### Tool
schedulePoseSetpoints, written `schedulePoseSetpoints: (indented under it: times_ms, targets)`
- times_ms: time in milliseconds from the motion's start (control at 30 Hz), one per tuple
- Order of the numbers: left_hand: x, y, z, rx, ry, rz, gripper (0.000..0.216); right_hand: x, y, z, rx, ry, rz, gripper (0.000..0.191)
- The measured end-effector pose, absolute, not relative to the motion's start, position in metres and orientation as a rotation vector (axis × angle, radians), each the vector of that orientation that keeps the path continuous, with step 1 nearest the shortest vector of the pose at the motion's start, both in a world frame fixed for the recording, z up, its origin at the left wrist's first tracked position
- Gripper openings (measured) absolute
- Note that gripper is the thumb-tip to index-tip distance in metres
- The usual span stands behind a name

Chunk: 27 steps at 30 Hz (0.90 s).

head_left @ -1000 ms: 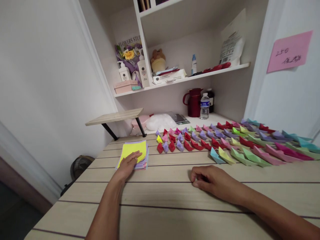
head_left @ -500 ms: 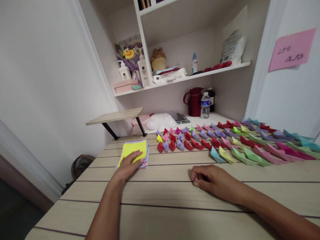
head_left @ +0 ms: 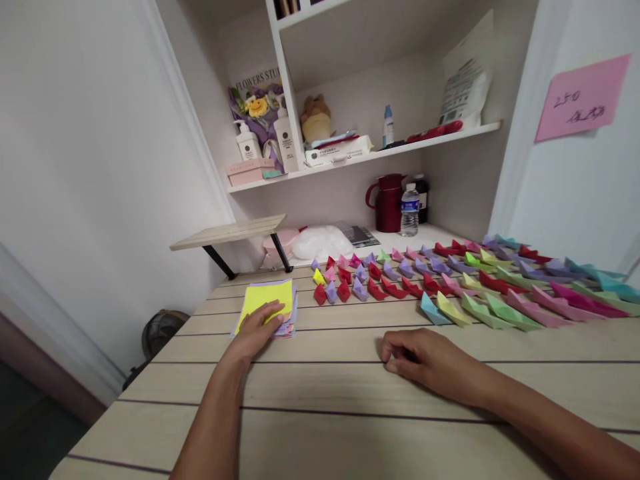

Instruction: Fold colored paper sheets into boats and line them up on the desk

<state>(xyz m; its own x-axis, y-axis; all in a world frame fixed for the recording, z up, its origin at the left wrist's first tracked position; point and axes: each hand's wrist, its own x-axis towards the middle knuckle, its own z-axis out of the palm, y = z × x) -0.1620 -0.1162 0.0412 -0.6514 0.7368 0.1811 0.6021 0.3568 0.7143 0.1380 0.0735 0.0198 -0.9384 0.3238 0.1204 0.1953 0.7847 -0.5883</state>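
Observation:
My left hand (head_left: 257, 329) lies open on a stack of square coloured papers (head_left: 269, 293), with a yellow sheet on top. Pink and lilac edges show at the side of the stack, near my thumb. My right hand (head_left: 419, 357) rests on the wooden table (head_left: 320, 387), its fingers curled loosely in and nothing visible in them. Beyond it stand several rows of folded paper boats (head_left: 500, 312) in red, pink, lilac, green, yellow and blue. The nearest one to my right hand is a light blue paper boat (head_left: 433, 311).
A small raised wooden shelf (head_left: 230, 232) on black legs stands at the table's back left. Behind the boats are a dark red jug (head_left: 389, 203), a water bottle (head_left: 410, 212) and a white plastic bag (head_left: 321, 243). A pink note (head_left: 583, 99) is on the right wall.
My left thumb has drawn in slightly toward the fingers on the paper stack. My right hand stays in place. The view has shifted very slightly.

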Motion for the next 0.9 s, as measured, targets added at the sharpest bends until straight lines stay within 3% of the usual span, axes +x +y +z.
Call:
schedulePoseSetpoints:
  times_ms: [433, 900]
  targets:
    - [-0.158, -0.105, 0.035, 1.269, 2.412, 1.466, 0.033, 0.139, 0.073, 0.020, -0.415, -2.759, 0.881, 0.006]
    - [-0.158, -0.105, 0.031, 1.294, 2.241, 1.428, 0.036, 0.139, 0.074, 0.021, -0.422, -2.769, 0.872, 0.007]
